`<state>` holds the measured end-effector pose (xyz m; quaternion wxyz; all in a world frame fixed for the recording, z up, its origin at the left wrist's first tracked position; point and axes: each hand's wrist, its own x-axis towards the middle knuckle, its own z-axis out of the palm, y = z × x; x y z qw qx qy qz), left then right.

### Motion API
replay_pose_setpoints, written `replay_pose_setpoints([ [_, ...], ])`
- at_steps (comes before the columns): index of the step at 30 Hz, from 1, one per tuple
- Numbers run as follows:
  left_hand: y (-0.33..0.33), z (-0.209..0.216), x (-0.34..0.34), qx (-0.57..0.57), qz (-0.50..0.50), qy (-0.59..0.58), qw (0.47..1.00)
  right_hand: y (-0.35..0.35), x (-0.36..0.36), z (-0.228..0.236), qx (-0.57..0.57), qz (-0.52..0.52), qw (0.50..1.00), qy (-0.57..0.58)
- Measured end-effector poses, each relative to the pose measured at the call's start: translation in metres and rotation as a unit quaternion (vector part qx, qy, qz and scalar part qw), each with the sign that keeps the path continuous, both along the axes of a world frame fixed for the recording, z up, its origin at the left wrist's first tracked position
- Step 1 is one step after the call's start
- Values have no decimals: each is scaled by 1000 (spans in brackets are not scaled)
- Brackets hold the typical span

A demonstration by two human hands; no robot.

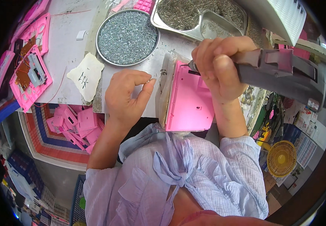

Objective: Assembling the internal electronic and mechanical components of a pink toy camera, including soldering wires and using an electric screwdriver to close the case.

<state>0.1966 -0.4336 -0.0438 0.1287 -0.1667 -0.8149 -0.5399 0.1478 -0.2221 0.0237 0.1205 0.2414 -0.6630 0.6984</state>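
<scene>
My left hand (pixel 127 94) is closed in a pinch, with a tiny silver screw (pixel 149 80) between thumb and forefinger. It hovers left of a pink plastic casing (pixel 189 103) that lies at the table's near edge. Wrapped round the front of a dark electric screwdriver (pixel 283 75) is my right hand (pixel 223 67). The tool lies nearly level, its thin bit (pixel 184 64) pointing left over the casing's far left corner. Whether the bit touches the casing I cannot tell. Beyond my left hand is a round metal tray (pixel 127 64) heaped with small silver screws (pixel 128 37).
A steel tray (pixel 154 19) of small metal parts stands at the back. Pink assemblies with wires (pixel 29 75) are at the left. Below them a striped bag (pixel 31 132) holds pink casings (pixel 84 124). A torn paper (pixel 86 77) lies by the round tray. A yellow basket (pixel 281 158) is at right.
</scene>
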Motion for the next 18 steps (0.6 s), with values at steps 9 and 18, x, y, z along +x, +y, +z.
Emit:
replay_pose_setpoints([
  [9,3,6,2,-4,-34,28,999,-4,1,-7,85,-11,996,18],
  [18,7,6,11,-4,-33,44,998,2,23,3,104,29,994,3],
])
